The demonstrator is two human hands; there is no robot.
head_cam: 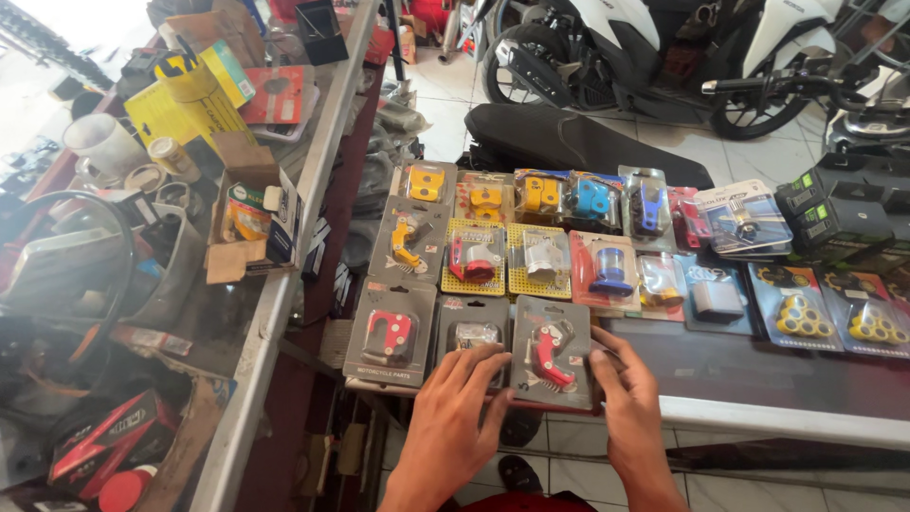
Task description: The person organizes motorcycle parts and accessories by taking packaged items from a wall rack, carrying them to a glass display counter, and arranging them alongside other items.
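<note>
The person is standing at the near edge of the counter (758, 417), both hands working on one grey blister card holding a red lever part (552, 353). The left hand (460, 403) is lying flat with fingers spread, its grip released, fingertips pressing the card's left side and overlapping the neighbouring grey card with a silver part (471, 334). The right hand (626, 379) is cupping the card's right edge with loosely curled fingers, not clenched, seemingly squaring it into line. That card is sitting at the right end of the front row, near the counter's near edge, beside another grey card with a red part (391, 334). Behind it, rows of packaged parts in yellow, blue and red are running toward the far edge, laid flat and face-up, likely so each one is showing. The counter top is looking dark and glossy with a pale front lip. A cluttered glass case (246, 313) is standing at the left, and scooters (664, 47) are parked on the tiled floor beyond.
</note>
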